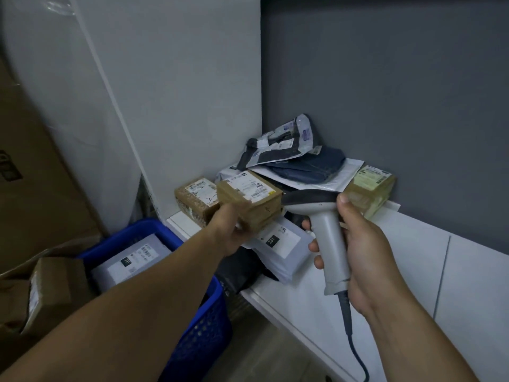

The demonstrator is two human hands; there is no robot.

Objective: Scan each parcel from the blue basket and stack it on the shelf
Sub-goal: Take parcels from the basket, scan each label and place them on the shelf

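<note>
White shelf (413,257), grey wall behind. Small brown box (197,199) in the 10 o'clock corner. Taped yellowish box (369,188) at 12, near the wall. White mailer (286,244) and black bag (242,268) at 9, overhanging the front edge.

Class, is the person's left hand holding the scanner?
No, the right hand grips the scanner; the left hand holds a brown box.

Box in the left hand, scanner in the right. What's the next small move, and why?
Probably tilt the box in the left hand toward the scanner in the right hand: its label faces up, while the scanner's head sits beside the box, level with its side.
</note>
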